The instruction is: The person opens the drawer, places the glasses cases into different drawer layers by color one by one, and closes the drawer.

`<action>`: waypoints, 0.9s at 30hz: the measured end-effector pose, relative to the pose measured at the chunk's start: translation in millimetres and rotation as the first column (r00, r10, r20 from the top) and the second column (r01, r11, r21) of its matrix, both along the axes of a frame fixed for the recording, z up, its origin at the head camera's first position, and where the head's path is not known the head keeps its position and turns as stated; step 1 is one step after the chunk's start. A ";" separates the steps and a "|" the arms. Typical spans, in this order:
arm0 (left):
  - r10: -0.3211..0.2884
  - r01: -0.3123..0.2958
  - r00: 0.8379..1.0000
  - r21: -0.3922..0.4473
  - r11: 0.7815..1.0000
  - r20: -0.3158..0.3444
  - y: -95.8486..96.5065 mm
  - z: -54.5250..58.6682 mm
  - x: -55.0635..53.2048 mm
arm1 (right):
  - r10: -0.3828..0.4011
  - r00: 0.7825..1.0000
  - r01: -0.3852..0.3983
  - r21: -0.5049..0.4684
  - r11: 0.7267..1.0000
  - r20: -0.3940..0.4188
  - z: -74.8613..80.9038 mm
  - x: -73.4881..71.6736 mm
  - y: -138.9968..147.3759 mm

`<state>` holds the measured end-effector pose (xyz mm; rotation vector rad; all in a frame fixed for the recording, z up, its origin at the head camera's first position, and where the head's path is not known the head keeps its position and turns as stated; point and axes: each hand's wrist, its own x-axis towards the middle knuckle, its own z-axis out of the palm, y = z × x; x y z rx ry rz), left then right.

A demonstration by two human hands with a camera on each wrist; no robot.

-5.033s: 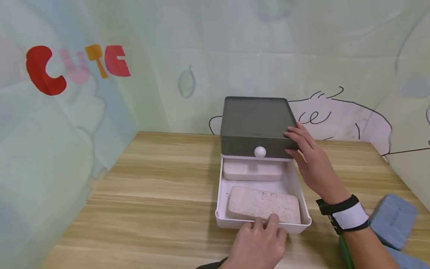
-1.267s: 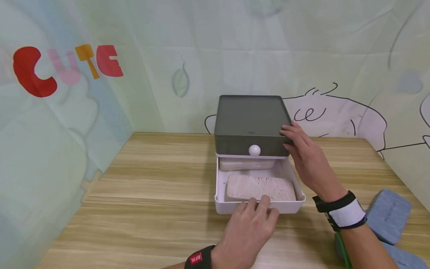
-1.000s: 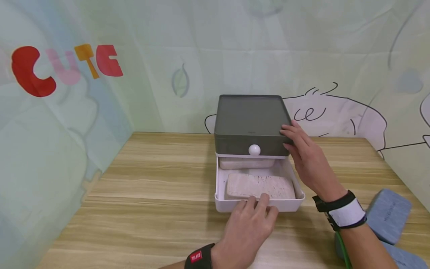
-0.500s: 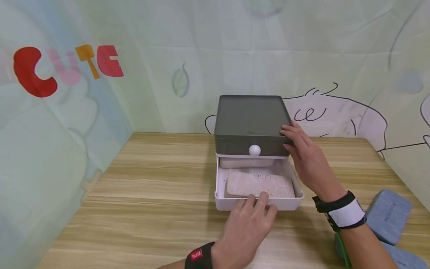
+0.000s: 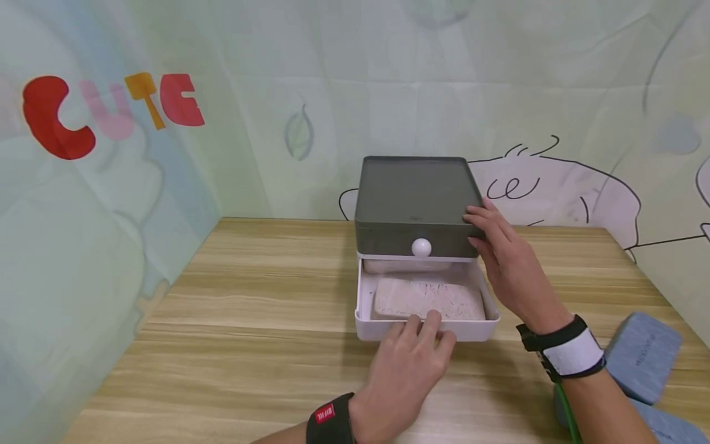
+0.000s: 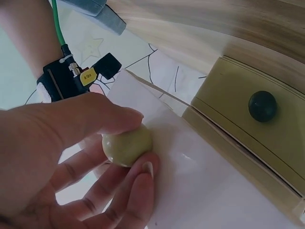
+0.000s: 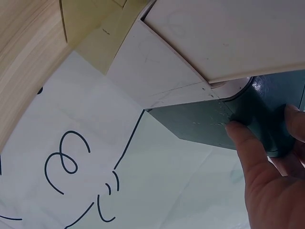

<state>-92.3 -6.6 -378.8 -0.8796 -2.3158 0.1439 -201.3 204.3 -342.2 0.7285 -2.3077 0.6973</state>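
A stack of small drawers has a dark grey top unit (image 5: 416,188) with a white round knob (image 5: 421,248). Below it a white drawer (image 5: 479,332) stands partly out. In this drawer lie a pale, pitted block (image 5: 429,299) and, farther back, a second pale block (image 5: 407,266), partly hidden under the top unit. My left hand (image 5: 407,373) is at the drawer's front; in the left wrist view its thumb and fingers pinch the drawer's olive round knob (image 6: 127,145). My right hand (image 5: 513,271) grips the top unit's right front corner, thumb on its side.
An olive drawer (image 6: 238,90) with a dark green knob (image 6: 262,106) sits lowest in the stack. Two blue-grey blocks lie at the right, one lettered block (image 5: 643,357) and another block (image 5: 665,425) partly behind the right forearm. A printed cloth backdrop (image 5: 266,160) stands behind the wooden tabletop (image 5: 266,308).
The white drawer has slid inward under the top unit, and my left hand has moved forward with it. The rear block is now more covered. My right hand stays at the corner.
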 end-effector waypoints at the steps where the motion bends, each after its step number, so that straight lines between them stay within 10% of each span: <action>1: 0.000 0.000 1.000 -0.002 1.000 0.004 0.0 0.3 -0.4 | 0.001 1.000 -0.001 -0.001 1.000 0.000 0.0 0.1 0.0; 27: 0.021 -0.021 0.999 0.010 1.000 0.044 -3.3 -0.6 -13.4 | -0.001 1.000 0.001 -0.005 1.000 -0.001 -0.9 -0.7 -1.2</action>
